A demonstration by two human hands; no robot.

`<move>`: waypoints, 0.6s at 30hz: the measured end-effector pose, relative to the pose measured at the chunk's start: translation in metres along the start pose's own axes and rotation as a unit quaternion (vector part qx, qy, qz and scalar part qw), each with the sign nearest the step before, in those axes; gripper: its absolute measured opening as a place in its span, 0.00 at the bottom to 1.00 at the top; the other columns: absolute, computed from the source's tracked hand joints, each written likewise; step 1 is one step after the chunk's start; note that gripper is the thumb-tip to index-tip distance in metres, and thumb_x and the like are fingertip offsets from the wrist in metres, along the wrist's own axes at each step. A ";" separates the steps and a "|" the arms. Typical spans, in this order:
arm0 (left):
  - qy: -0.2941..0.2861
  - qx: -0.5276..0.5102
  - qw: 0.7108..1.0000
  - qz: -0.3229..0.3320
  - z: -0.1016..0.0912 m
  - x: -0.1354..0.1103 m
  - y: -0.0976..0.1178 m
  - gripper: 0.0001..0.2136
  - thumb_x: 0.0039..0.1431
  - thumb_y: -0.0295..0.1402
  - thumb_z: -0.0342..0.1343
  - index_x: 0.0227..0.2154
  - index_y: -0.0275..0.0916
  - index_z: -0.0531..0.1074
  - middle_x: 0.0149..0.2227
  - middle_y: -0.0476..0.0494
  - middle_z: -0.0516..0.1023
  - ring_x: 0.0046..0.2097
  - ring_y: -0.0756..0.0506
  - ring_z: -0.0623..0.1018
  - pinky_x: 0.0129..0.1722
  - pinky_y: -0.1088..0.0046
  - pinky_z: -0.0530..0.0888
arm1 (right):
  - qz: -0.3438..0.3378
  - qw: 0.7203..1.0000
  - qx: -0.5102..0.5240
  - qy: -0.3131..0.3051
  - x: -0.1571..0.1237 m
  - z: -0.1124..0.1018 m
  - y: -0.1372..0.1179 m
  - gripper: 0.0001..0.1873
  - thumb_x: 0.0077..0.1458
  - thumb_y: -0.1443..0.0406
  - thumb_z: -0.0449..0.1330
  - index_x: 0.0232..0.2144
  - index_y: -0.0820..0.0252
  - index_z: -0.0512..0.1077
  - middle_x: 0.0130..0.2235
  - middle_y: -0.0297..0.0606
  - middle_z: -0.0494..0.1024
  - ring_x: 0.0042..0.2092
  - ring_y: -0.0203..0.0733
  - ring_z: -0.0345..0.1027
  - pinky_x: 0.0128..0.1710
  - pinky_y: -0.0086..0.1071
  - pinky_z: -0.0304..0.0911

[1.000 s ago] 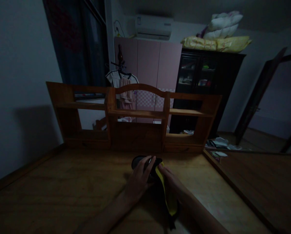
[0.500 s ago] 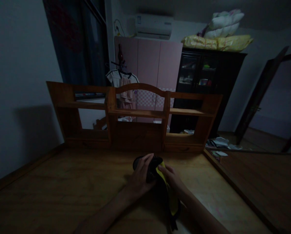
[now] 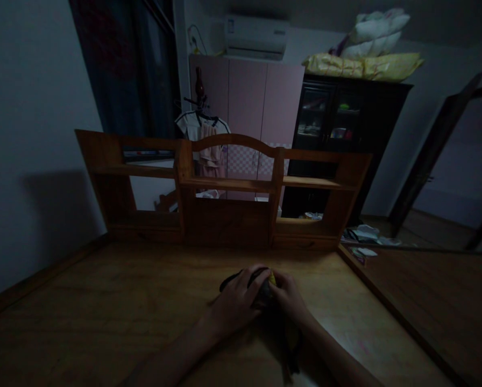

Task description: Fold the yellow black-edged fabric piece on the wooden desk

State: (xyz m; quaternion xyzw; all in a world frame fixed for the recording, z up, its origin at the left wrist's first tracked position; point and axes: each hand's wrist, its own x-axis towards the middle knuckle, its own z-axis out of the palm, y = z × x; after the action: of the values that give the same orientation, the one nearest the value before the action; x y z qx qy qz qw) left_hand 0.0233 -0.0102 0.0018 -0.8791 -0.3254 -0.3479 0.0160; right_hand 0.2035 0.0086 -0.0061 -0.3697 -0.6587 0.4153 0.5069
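Observation:
The room is dim. Both my hands meet over a small dark rounded object [image 3: 229,281] on the wooden desk [image 3: 104,317]. My left hand [image 3: 236,303] lies curled over its top, fingers wrapped on it. My right hand [image 3: 289,300] is closed on a yellow cloth [image 3: 272,279] pressed against the object's right side; only a small yellow patch shows between the fingers, and more cloth hangs dark under my right wrist. What the dark object is I cannot make out.
A low wooden shelf unit [image 3: 225,188] stands along the desk's back edge. A second wooden surface [image 3: 434,301] adjoins on the right. Beyond are a pink wardrobe [image 3: 261,113], a dark glass cabinet [image 3: 338,134] with bedding on top, and an open door [image 3: 430,156].
My hands have closed together over the dark object. The yellow cloth, earlier a long strip along my right hand, is now mostly covered. The view has tipped slightly downward.

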 end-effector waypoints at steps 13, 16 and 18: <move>-0.059 -0.049 0.997 0.026 -0.013 0.005 0.000 0.47 0.48 0.20 0.62 0.66 0.47 0.42 0.64 0.38 0.53 0.65 0.36 0.56 0.62 0.50 0.62 | -0.050 0.996 -0.074 -0.009 -0.005 -0.005 0.006 0.16 0.56 0.64 0.58 0.47 0.56 0.74 0.35 0.37 0.80 0.33 0.45 0.70 0.35 0.34 0.64; -0.061 -0.056 0.996 0.022 -0.011 0.005 0.000 0.48 0.46 0.17 0.59 0.66 0.47 0.42 0.64 0.37 0.53 0.66 0.36 0.55 0.62 0.50 0.62 | -0.063 0.996 -0.059 -0.025 -0.004 -0.004 0.005 0.19 0.55 0.66 0.58 0.50 0.55 0.72 0.41 0.39 0.80 0.40 0.47 0.72 0.41 0.36 0.65; -0.059 -0.056 0.996 0.023 -0.007 0.004 0.000 0.48 0.45 0.15 0.59 0.66 0.45 0.42 0.65 0.37 0.52 0.66 0.36 0.55 0.62 0.51 0.62 | -0.071 0.996 -0.050 -0.022 -0.004 -0.003 0.005 0.21 0.54 0.67 0.59 0.51 0.55 0.71 0.45 0.40 0.79 0.45 0.49 0.71 0.46 0.38 0.64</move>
State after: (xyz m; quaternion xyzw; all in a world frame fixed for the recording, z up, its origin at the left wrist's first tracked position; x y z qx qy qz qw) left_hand 0.0209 -0.0094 0.0095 -0.9048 -0.2853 -0.3129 -0.0443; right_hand 0.2080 0.0073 -0.0113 -0.3378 -0.7144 0.3526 0.5012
